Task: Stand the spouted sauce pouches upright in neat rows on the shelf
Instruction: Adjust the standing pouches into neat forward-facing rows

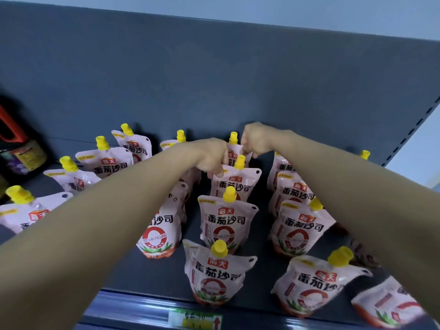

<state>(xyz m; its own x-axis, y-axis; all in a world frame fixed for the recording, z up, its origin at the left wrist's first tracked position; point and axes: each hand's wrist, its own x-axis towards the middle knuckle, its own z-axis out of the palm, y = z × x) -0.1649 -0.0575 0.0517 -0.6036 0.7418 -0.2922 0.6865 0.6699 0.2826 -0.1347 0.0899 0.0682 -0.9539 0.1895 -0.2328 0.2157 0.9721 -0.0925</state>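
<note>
**Rear pouch of centre row being squared up**

A dark grey shelf with an upright back panel was recorded from above and in front. A dark bottle was noted at the far left, well apart from the work.

Both forearms were extended over the stock toward the back, probably because the rows were being built from the panel forward.

The sauce pouches were found standing on the shelf in rough columns running front to back. The centre column was seen upright with labels facing out. The pouches at the left were seen leaning. One at the front right corner was blurred and appeared tipped over, so the task was judged part done.

The rear pouch was located near the back panel, between the two hands.

The right hand was seen curled, its top right corner pinched, presumably so that the soft body could be held straight. The left hand was curled at its left shoulder. Whether that pouch or the one just in front was gripped could not be told.

Its yellow cap was left uncovered between the hands.

A price label was noted on the shelf's front edge.
</note>
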